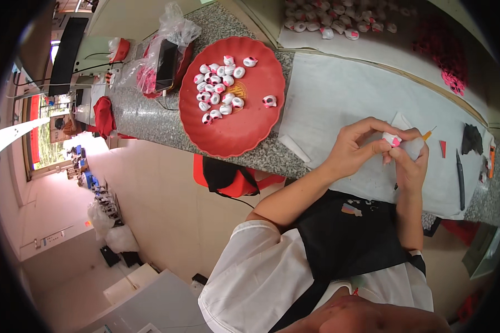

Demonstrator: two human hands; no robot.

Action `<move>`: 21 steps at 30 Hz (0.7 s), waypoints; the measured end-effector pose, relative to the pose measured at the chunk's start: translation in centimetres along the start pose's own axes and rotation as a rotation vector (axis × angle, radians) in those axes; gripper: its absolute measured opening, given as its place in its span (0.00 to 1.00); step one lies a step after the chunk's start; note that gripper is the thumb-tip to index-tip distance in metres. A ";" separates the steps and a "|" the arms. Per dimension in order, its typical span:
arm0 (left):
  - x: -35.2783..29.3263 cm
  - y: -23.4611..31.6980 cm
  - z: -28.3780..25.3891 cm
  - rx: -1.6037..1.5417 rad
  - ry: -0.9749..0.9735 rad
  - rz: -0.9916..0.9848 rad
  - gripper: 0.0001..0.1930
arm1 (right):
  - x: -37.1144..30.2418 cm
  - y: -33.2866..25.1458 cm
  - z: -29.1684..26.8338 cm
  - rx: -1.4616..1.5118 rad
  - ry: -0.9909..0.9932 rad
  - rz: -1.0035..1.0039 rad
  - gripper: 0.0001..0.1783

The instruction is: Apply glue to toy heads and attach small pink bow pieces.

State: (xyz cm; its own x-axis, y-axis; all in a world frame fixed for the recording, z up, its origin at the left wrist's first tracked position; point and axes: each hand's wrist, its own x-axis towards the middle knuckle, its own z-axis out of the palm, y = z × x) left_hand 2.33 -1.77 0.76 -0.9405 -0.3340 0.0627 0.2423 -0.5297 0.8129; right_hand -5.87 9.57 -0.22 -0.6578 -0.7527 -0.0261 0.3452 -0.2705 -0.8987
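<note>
Above the white work sheet (339,94), both hands meet around a small rounded white piece with a pink patch (393,139). The thumb and fingers of my left hand (353,145) pinch it from the left. My right hand (411,166) is closed against its other side, fingertips on or beside it. A thin yellow-handled needle tool (426,135) sticks out from the right fingers, its fine tip pointing away from the piece. To the left, a scalloped red plate (228,141) bears several similar white pieces (219,80) with pink and dark parts.
A dark slim tool (460,180), a red strip (443,149), a black scrap (471,139) and an orange-handled tool (491,161) lie right. A white tapered roll (294,148) lies near the plate. Beyond are a phone (166,64), plastic bag (179,28) and shelf with white pieces (328,32).
</note>
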 end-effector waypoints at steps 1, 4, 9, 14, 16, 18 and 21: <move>0.0 0.2 0.2 -0.136 0.033 -0.093 0.10 | 0.0 0.0 0.0 0.000 0.034 0.008 0.16; -0.3 0.7 -1.4 0.692 0.080 0.358 0.09 | 0.3 -0.2 0.7 -0.063 0.021 0.035 0.21; -0.7 7.0 -5.7 1.392 0.790 0.563 0.12 | 0.5 -1.1 -0.7 -0.073 0.092 0.035 0.21; 4.3 6.2 -5.2 1.569 0.403 0.603 0.13 | 0.5 -1.4 -0.7 0.002 0.143 0.006 0.20; 8.0 4.3 -4.6 1.578 0.238 0.615 0.11 | 0.1 -1.6 -1.0 0.039 0.128 -0.005 0.18; 11.0 3.1 -5.1 1.783 0.198 0.688 0.10 | -0.3 -1.6 -1.3 0.069 0.109 -0.020 0.17; 12.8 1.6 -6.6 1.974 0.301 0.654 0.10 | -0.5 -1.0 -1.4 0.182 0.038 -0.077 0.15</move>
State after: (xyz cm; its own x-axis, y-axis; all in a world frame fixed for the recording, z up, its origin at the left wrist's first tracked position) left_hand -7.76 -12.04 -0.96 -0.7356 -0.2778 0.6179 -0.2623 0.9577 0.1182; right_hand -6.80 11.08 0.06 -0.7108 -0.7031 0.0200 0.4059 -0.4332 -0.8047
